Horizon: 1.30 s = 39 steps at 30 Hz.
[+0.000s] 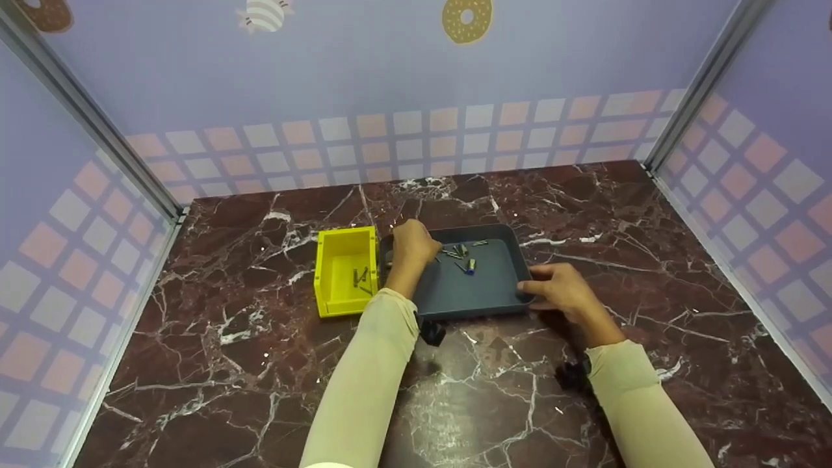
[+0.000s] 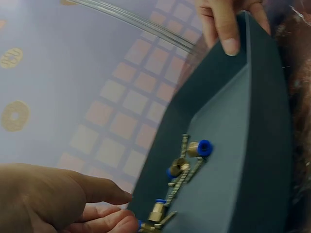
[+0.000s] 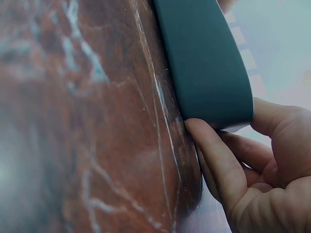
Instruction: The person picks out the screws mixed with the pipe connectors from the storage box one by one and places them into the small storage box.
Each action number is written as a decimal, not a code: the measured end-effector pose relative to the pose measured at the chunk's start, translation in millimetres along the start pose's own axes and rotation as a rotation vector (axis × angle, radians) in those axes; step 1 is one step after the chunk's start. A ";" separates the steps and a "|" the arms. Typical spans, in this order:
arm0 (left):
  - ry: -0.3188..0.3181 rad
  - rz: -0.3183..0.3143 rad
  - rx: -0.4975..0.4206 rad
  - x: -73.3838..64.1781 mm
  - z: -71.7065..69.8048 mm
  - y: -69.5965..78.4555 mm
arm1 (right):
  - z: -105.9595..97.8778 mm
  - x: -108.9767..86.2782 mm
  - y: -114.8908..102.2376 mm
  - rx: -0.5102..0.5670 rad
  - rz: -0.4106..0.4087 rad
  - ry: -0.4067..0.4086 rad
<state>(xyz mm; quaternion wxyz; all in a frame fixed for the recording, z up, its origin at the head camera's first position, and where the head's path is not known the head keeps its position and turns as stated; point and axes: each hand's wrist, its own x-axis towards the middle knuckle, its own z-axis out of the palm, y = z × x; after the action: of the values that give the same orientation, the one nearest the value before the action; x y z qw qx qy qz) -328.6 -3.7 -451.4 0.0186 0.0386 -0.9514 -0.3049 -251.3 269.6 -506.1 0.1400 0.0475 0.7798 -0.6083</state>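
Observation:
A dark grey tray (image 1: 474, 292) lies on the marbled table, holding several screws (image 1: 454, 254) and brass fittings with blue collars (image 1: 470, 266). My left hand (image 1: 413, 246) reaches down into the tray's left end. In the left wrist view its thumb and loosely bent fingers stand a little apart beside a brass fitting (image 2: 157, 211), and nothing shows between them. At the tray's right end, my right hand (image 1: 564, 290) grips the wall, thumb over the rim and fingers outside, as the right wrist view (image 3: 265, 165) also shows.
Close against the tray's left side stands a yellow bin (image 1: 330, 266) with several screws (image 1: 361, 275) inside. Patterned panels (image 1: 416, 71) enclose the table at the back and both sides. Marbled tabletop (image 1: 260, 390) extends in front of the containers.

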 end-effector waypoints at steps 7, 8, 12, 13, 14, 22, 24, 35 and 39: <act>-0.003 -0.043 0.019 2.3 16.5 -6.3 | 0.8 -0.2 -0.2 0.004 0.000 0.007; -0.001 -0.052 0.013 2.6 18.1 -7.2 | 0.8 -0.6 -0.7 0.004 -0.001 0.003; 0.010 -0.075 -0.002 3.9 22.6 -8.7 | 1.1 -0.7 -1.7 0.006 0.001 0.007; 0.014 -0.074 -0.002 4.3 23.2 -8.4 | 1.1 -0.7 -1.8 0.003 -0.001 0.006; 0.018 -0.068 0.002 4.7 23.8 -8.1 | 0.9 -0.6 -1.7 0.001 -0.003 0.004; 0.019 -0.043 0.030 6.0 26.2 -7.7 | 0.6 -0.3 -0.6 -0.003 -0.006 0.014; 0.023 -0.037 0.041 5.7 26.3 -8.5 | 0.5 -0.1 -0.3 -0.004 -0.005 0.014; -0.006 -0.032 0.101 6.1 21.3 -10.1 | -1.0 0.1 -1.1 -0.005 0.002 0.015; -0.029 -0.070 0.150 6.3 14.8 -8.2 | -1.3 0.6 0.5 -0.019 -0.017 0.007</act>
<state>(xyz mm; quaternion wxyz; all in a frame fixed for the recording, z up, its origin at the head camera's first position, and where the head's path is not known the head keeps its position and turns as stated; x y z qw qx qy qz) -335.3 -2.2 -468.2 -0.0087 0.0688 -0.9698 -0.2340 -252.0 270.9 -506.5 0.1323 0.0416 0.7863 -0.6020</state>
